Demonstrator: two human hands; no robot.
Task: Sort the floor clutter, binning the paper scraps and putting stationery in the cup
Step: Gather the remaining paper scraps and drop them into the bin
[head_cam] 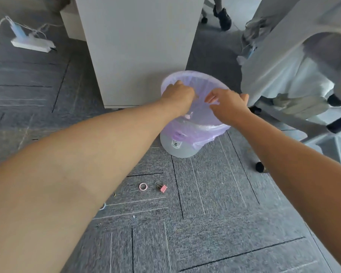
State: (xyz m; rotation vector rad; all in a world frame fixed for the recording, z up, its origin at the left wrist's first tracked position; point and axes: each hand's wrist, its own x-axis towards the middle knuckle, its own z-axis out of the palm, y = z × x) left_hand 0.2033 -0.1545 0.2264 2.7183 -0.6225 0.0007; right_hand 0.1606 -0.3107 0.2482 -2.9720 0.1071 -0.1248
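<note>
bin point(177, 148): translucent white, upright on the grey carpet against a white cabinet, lined with a lilac bag folded over the rim | paper scrap point(187, 116): small, pale pink, inside the bag | binder clip point(162, 188): pink, on the carpet nearer the camera | ring point(143, 186): pink, just left of the clip, apart

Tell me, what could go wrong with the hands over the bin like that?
Both the left hand and right hand hang over the lined bin; leaning on its rim might tip it. The pink binder clip and pink ring lie on the carpet nearby and could get stepped on or overlooked.
</note>
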